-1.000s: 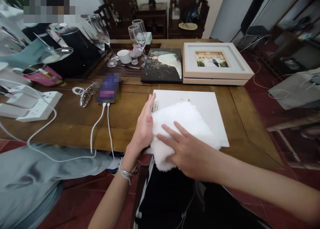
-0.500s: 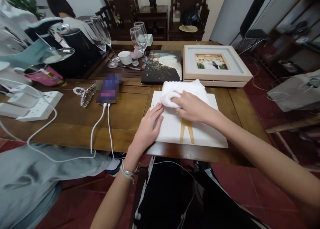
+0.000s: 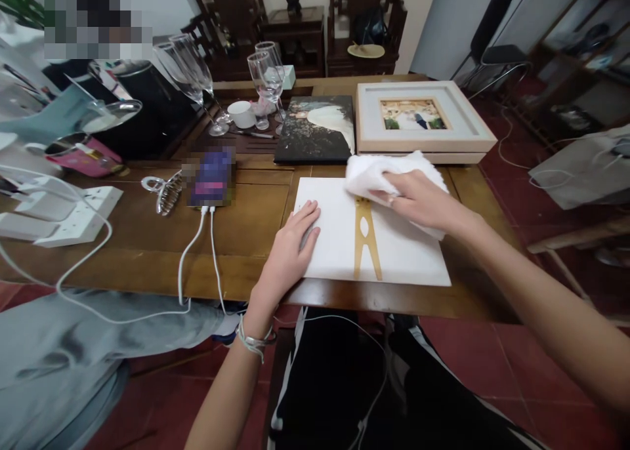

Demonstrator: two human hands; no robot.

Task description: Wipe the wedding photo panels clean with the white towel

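Observation:
A white board [image 3: 325, 240] lies flat at the front of the wooden table, with a golden-brown, two-legged shape [image 3: 365, 230] on its face. My left hand [image 3: 291, 246] rests on the board's left edge, fingers stretched out and holding nothing. In my right hand [image 3: 420, 204] is a bunched white cloth [image 3: 374, 174], pressed on the upper right part of the board. The cloth hides that corner and the top of the golden shape.
Behind the board are a dark photo panel [image 3: 315, 132] and a pale wooden picture frame [image 3: 423, 119]. To the left lie a phone [image 3: 212, 178] with white cables, a hair claw [image 3: 167, 191] and a power strip [image 3: 83, 217]. Wine glasses [image 3: 266, 76] stand farther back. Another person's leg [image 3: 123, 325] is at lower left.
My right hand has moved the white cloth to the right across the board, uncovering more of the golden shape. My left hand stays at the left edge.

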